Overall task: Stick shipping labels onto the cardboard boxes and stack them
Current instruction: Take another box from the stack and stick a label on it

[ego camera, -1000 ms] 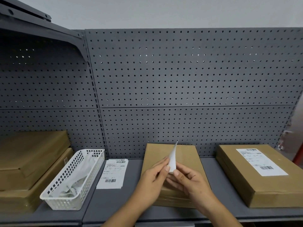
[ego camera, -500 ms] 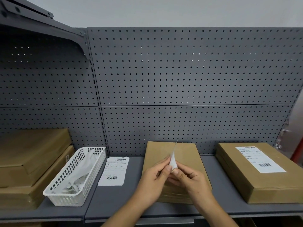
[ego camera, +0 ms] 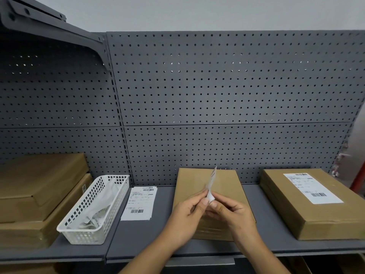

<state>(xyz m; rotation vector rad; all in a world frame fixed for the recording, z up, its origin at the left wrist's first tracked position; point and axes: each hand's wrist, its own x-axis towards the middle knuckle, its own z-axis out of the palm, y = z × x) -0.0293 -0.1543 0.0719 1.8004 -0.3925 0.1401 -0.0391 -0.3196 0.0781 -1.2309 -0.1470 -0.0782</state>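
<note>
While your left hand [ego camera: 187, 212] and right hand [ego camera: 235, 214] are both pinching the bottom corner of a shipping label [ego camera: 211, 184], thumbs and fingertips curled tight on it, you're holding it upright and edge-on just above the unlabelled box [ego camera: 189, 180] at the middle of the shelf [ego camera: 142, 234]. You're looking to be peeling it off its backing, so the next move is calling for a clean split, then laying it flat on that bare lid and smoothing it down. To your right a labelled box [ego camera: 316, 218] is waiting, well apart; to your left a spare label [ego camera: 140, 202] is lying flat beside a white basket [ego camera: 94, 210], with stacked boxes [ego camera: 39, 184] beyond. Grey pegboard [ego camera: 217, 86] is backing everything.
</note>
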